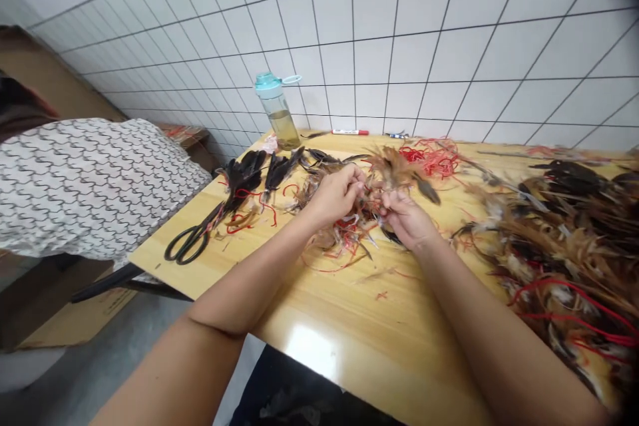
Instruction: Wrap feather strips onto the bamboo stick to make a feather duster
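Note:
Both hands meet over the middle of the wooden table (294, 319). My right hand (407, 216) is closed, pinching the base of a bunch of brown feathers (394, 166) whose tips fan up and back. Close beside it, my left hand (339, 193) has its fingers pressed together near the same base; what sits between them is too small to make out. Beneath the hands lies a tangle of feather scraps and red string (347, 236). Bundles of black feathers (247, 173) rest to the left, next to black-handled scissors (192, 243).
A big heap of brown feathers (574, 246) with red strings covers the right side. Red string (434, 158) is piled at the back. A bottle (282, 116) and a marker (349, 132) stand and lie near the tiled wall (379, 26). Another person's patterned clothing (94, 180) is at left.

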`<state>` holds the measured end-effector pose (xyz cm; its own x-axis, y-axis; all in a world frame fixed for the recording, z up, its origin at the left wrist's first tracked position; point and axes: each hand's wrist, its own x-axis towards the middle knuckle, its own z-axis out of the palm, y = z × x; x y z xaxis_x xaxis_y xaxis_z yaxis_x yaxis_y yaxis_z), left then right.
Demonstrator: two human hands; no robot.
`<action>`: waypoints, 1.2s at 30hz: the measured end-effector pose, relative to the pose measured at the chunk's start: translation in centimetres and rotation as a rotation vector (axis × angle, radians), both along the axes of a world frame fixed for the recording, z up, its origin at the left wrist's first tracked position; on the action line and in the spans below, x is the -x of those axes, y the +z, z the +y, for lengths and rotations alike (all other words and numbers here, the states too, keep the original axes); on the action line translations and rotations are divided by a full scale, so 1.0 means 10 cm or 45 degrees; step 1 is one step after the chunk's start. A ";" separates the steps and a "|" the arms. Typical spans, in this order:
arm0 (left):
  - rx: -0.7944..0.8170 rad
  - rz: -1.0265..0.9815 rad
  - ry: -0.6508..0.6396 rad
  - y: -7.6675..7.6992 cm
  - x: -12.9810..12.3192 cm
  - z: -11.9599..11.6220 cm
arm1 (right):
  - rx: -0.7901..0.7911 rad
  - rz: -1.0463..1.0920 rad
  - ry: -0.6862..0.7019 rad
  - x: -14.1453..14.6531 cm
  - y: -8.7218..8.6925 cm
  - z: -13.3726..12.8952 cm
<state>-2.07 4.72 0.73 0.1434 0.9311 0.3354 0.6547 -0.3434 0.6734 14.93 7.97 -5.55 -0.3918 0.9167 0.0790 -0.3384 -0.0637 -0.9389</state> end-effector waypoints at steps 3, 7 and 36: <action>0.022 -0.004 -0.090 -0.08 -0.13 0.01 | -0.063 -0.024 0.015 0.02 -0.02 -0.02; 0.038 -0.041 -0.135 -0.16 -0.15 0.03 | -0.033 -0.003 0.039 0.03 -0.03 -0.02; -0.458 0.251 -0.071 -0.17 0.24 0.04 | -1.537 -1.760 0.071 0.02 0.18 -0.21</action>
